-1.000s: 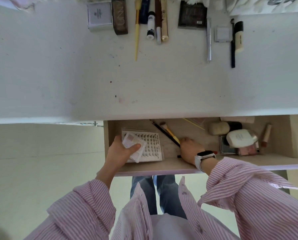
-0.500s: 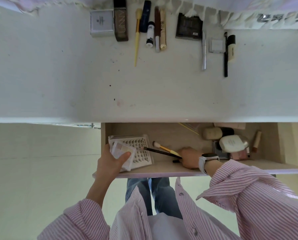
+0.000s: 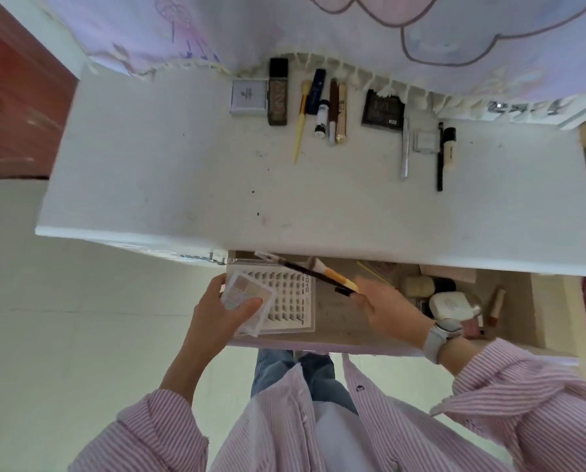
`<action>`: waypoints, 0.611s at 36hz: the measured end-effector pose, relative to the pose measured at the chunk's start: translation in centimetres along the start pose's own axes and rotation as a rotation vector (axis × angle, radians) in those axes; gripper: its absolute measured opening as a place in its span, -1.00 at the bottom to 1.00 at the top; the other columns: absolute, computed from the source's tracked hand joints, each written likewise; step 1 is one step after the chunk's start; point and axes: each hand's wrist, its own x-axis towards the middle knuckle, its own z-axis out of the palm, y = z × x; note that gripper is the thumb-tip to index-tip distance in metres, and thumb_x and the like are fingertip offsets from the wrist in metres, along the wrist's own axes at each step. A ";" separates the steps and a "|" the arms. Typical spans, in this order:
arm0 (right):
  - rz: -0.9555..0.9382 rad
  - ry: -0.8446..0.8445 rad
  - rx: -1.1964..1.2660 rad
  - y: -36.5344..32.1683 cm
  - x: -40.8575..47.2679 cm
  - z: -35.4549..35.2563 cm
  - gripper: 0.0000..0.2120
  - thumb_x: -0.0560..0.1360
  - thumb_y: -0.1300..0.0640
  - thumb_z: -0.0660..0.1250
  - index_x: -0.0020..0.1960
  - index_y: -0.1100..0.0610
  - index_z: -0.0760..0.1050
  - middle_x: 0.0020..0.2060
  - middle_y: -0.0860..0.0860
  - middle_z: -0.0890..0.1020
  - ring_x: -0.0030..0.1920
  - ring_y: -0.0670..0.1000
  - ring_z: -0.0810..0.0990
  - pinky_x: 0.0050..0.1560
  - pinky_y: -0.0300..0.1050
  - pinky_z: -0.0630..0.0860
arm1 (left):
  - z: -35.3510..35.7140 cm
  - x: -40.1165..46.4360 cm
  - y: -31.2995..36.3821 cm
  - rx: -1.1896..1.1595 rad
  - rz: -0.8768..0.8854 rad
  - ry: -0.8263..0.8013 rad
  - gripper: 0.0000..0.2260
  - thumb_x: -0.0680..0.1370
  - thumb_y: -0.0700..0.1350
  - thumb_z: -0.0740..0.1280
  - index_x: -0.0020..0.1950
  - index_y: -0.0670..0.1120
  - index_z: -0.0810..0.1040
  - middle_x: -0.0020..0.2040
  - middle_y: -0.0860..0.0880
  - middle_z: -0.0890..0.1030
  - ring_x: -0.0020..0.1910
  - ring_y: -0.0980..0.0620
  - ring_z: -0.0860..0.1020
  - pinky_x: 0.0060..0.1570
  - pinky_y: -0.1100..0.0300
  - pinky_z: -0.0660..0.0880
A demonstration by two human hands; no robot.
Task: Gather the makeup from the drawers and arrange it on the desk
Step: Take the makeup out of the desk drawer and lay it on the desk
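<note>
Compared with half a second ago, the right hand (image 3: 388, 310) has risen from the drawer floor and now carries two brushes (image 3: 322, 275) clear of it; a second ago this hand was reaching down beside them. The pick-up step is therefore complete for these items, and the likely next step is transfer to the desk (image 3: 169, 172). The brushes run from the right hand's fingertips at frame centre diagonally toward the upper left, their far ends above the lash tray (image 3: 290, 296). The right hand pinches both handles near their lower ends. The left hand (image 3: 222, 316), left of centre, grips a small clear palette (image 3: 247, 296), thumb across its lower edge, held over the lash tray in the drawer (image 3: 519, 301). More makeup remains in the drawer's right part, including a white compact (image 3: 450, 304). A row of makeup items (image 3: 322, 103) already lies along the desk's far edge, in the upper centre of the frame
</note>
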 end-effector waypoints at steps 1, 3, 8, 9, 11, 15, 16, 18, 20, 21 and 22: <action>-0.003 0.043 0.060 -0.8 0.4 -0.7 -0.94 0.61 0.14 0.08 -0.01 0.09 0.31 -0.22 -0.02 0.45 -0.26 0.00 0.40 -0.25 -0.13 0.25 | -0.6 0.0 0.4 -0.016 0.014 0.012 -0.63 0.43 -0.13 0.45 0.17 -0.03 0.41 -0.06 0.07 0.58 -0.15 0.18 0.58 -0.33 0.38 0.49; 0.014 0.110 0.194 -2.4 1.5 -2.2 -0.92 0.60 0.14 0.09 0.02 0.11 0.34 -0.31 -0.06 0.46 -0.34 -0.03 0.43 -0.26 -0.12 0.32 | -1.7 0.2 1.3 -0.061 0.035 0.045 -0.64 0.43 -0.13 0.45 0.18 -0.05 0.43 -0.04 0.04 0.59 -0.13 0.18 0.58 -0.29 0.36 0.50; 0.066 0.169 0.501 -7.0 5.3 -5.1 -0.80 0.62 0.14 0.03 0.00 0.25 0.35 -0.33 -0.05 0.47 -0.36 0.00 0.40 -0.24 -0.07 0.40 | -3.8 2.3 3.1 -0.244 0.062 0.209 -0.62 0.48 -0.07 0.39 0.26 -0.11 0.43 0.05 0.00 0.59 -0.10 0.16 0.58 -0.27 0.36 0.51; 0.077 0.180 0.554 -7.9 6.1 -5.5 -0.81 0.62 0.16 0.02 -0.01 0.25 0.35 -0.34 -0.05 0.46 -0.38 -0.01 0.39 -0.26 -0.13 0.39 | -4.1 3.0 3.5 -0.293 0.056 0.256 -0.62 0.50 -0.06 0.37 0.28 -0.11 0.42 0.10 -0.04 0.58 -0.09 0.12 0.57 -0.24 0.33 0.50; 0.104 0.204 0.619 -9.7 8.0 -6.1 -0.84 0.62 0.18 0.02 -0.02 0.20 0.33 -0.36 -0.02 0.44 -0.43 -0.03 0.37 -0.34 -0.26 0.37 | -4.6 4.6 4.3 -0.415 0.018 0.355 -0.60 0.53 -0.06 0.33 0.32 -0.13 0.38 0.14 -0.06 0.55 -0.07 0.07 0.54 -0.21 0.29 0.48; 0.138 0.192 0.665 -12.7 12.0 -6.5 -0.86 0.62 0.18 0.01 -0.02 0.18 0.32 -0.36 0.00 0.44 -0.46 -0.04 0.38 -0.40 -0.32 0.37 | -6.0 9.0 5.4 -0.674 -0.124 0.510 -0.58 0.55 -0.01 0.30 0.33 -0.14 0.34 0.16 -0.09 0.51 -0.03 0.01 0.53 -0.06 0.11 0.53; 0.154 0.181 0.670 -13.4 13.1 -6.5 -0.85 0.62 0.18 0.01 -0.02 0.18 0.32 -0.37 0.01 0.43 -0.47 -0.04 0.37 -0.42 -0.32 0.37 | -6.5 10.3 5.6 -0.693 -0.161 0.532 -0.57 0.55 0.02 0.29 0.34 -0.14 0.33 0.18 -0.10 0.50 0.02 -0.03 0.52 0.03 0.04 0.52; 0.196 0.159 0.681 -14.8 15.3 -6.4 -0.85 0.62 0.18 0.01 -0.03 0.20 0.31 -0.37 0.02 0.42 -0.47 -0.05 0.35 -0.48 -0.35 0.34 | -7.5 12.8 6.1 -0.726 -0.202 0.555 -0.56 0.56 0.03 0.27 0.35 -0.16 0.30 0.18 -0.10 0.49 0.06 -0.06 0.50 0.06 0.04 0.50; 0.242 0.142 0.651 -16.0 17.6 -6.4 -0.84 0.62 0.17 0.01 -0.04 0.21 0.31 -0.32 0.05 0.43 -0.45 -0.04 0.36 -0.46 -0.29 0.35 | -8.5 15.2 6.9 -0.761 -0.216 0.562 -0.56 0.58 0.03 0.24 0.35 -0.19 0.29 0.16 -0.11 0.48 0.05 -0.06 0.49 0.02 0.08 0.48; 0.265 0.136 0.617 -16.6 18.8 -6.4 -0.84 0.62 0.16 0.01 -0.04 0.21 0.30 -0.28 0.09 0.45 -0.43 -0.01 0.38 -0.45 -0.25 0.36 | -9.0 16.4 7.3 -0.763 -0.224 0.560 -0.56 0.58 0.03 0.23 0.35 -0.19 0.28 0.18 -0.12 0.48 0.07 -0.07 0.49 0.04 0.07 0.48; 0.287 0.129 0.570 -17.1 20.0 -6.5 -0.83 0.62 0.16 0.00 -0.06 0.20 0.29 -0.22 0.13 0.47 -0.40 0.03 0.41 -0.44 -0.21 0.36 | -9.5 17.6 7.6 -0.758 -0.231 0.558 -0.55 0.58 0.05 0.22 0.35 -0.19 0.27 0.20 -0.13 0.48 0.10 -0.09 0.49 0.07 0.06 0.47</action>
